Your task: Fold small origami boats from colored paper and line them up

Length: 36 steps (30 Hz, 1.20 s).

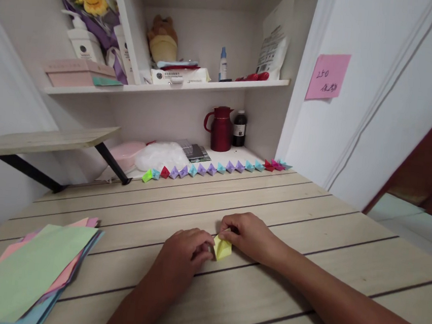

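A small folded piece of yellow origami paper (223, 250) is between my two hands, just above or on the wooden tabletop. The thumb and curled fingers of my right hand (245, 234) pinch its upper edge. On the other side, my left hand (186, 253) is curled with its thumb and fingertips at the paper's left edge. Part of the paper is hidden by the right fingertips. Along the back of the table runs a row of small folded paper pieces (201, 169) in purple, light blue, red, pink and green.
At the left lies a stack of coloured paper sheets (30, 266), green on top. A raised wooden shelf (46, 138) on black legs stands behind it. Against the back are a red jug (221, 130), a dark bottle (239, 128) and a white plastic bag (162, 156).
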### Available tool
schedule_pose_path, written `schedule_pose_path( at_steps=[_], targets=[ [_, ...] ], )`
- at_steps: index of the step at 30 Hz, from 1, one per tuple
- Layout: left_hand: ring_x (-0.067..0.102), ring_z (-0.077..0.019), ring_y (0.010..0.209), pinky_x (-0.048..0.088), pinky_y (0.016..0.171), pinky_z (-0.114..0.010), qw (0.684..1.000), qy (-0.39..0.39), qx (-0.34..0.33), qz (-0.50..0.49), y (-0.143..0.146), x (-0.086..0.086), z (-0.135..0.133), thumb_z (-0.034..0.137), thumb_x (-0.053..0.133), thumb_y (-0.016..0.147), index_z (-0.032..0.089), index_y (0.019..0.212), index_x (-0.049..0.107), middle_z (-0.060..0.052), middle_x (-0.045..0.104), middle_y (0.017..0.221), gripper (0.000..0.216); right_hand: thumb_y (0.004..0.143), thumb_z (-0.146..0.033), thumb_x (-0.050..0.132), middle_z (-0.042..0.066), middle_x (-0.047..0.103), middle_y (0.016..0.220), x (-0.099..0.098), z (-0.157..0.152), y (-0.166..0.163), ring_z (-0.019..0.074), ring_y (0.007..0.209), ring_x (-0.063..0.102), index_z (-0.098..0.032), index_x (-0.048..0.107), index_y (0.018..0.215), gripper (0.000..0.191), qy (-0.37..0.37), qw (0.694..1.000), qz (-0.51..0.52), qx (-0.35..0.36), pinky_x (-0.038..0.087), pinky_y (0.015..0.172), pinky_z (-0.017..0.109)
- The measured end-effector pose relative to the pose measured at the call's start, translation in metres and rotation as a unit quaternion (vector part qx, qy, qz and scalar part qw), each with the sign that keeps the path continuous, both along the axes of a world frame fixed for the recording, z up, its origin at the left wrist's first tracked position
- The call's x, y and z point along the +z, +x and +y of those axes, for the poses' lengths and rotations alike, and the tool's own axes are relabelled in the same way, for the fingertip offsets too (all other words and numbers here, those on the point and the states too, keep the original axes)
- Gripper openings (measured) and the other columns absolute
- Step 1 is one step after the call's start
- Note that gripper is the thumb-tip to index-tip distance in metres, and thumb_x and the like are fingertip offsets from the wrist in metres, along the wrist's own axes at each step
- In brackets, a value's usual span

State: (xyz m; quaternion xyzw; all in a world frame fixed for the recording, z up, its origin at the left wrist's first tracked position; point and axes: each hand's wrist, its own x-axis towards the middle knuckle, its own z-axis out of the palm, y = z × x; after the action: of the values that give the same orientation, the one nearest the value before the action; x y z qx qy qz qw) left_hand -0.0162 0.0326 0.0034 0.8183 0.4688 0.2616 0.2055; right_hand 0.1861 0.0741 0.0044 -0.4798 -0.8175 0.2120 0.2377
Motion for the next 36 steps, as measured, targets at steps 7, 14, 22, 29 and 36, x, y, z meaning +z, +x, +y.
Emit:
schedule_pose_path(
  at_steps=[7,14,22,29,36],
  targets=[
    [0.054,-0.0138,0.077,0.037,0.073,-0.026,0.998,0.006,-0.029,0.049,0.004,-0.001,-0.004,0.012,0.066,0.077,0.025,0.095,0.064,0.004,0.065,0.086,0.023,0.077,-0.019,0.056,-0.004,0.066,0.065,0.002,-0.003,0.001,0.0127,0.061,0.054,-0.022,0.064,0.068,0.012,0.000,1.000,-0.024,-0.020,0.030,0.055,0.023],
    [0.057,-0.0134,0.079,0.035,0.074,-0.028,0.992,0.040,-0.049,0.109,0.005,0.002,-0.003,0.015,0.057,0.087,0.021,0.082,0.064,0.003,0.067,0.084,0.010,0.083,-0.026,0.054,-0.003,0.065,0.065,0.003,-0.003,0.000,0.0143,0.063,0.055,-0.022,0.064,0.068,0.018,-0.007,0.999,-0.034,-0.011,0.033,0.056,0.025],
    [0.056,-0.0127,0.077,0.035,0.073,-0.026,0.991,0.061,-0.052,0.103,0.003,-0.004,-0.003,0.020,0.055,0.090,0.022,0.082,0.064,0.004,0.066,0.082,0.012,0.079,-0.033,0.068,0.007,0.047,0.132,0.018,-0.001,0.021,0.0229,0.121,0.048,-0.029,0.062,0.117,0.039,-0.065,0.983,0.095,0.141,0.044,0.095,0.035],
    [0.056,-0.0119,0.075,0.034,0.073,-0.027,0.989,0.076,-0.063,0.111,0.001,-0.005,-0.002,0.017,0.050,0.093,0.022,0.081,0.064,0.004,0.066,0.082,0.019,0.074,-0.013,0.067,0.005,0.057,0.123,0.010,-0.003,0.014,0.0229,0.119,0.052,-0.024,0.068,0.095,0.023,-0.034,0.985,0.050,0.160,0.044,0.096,0.036],
    [0.059,-0.0123,0.081,0.034,0.080,-0.030,0.985,0.095,-0.086,0.113,0.000,-0.004,-0.001,0.015,0.049,0.094,0.020,0.084,0.065,0.003,0.068,0.085,0.020,0.077,-0.011,0.066,0.004,0.068,0.105,0.004,-0.003,0.004,0.0205,0.108,0.058,-0.023,0.070,0.085,0.014,0.025,0.988,0.035,0.148,0.043,0.096,0.035]
  ],
)
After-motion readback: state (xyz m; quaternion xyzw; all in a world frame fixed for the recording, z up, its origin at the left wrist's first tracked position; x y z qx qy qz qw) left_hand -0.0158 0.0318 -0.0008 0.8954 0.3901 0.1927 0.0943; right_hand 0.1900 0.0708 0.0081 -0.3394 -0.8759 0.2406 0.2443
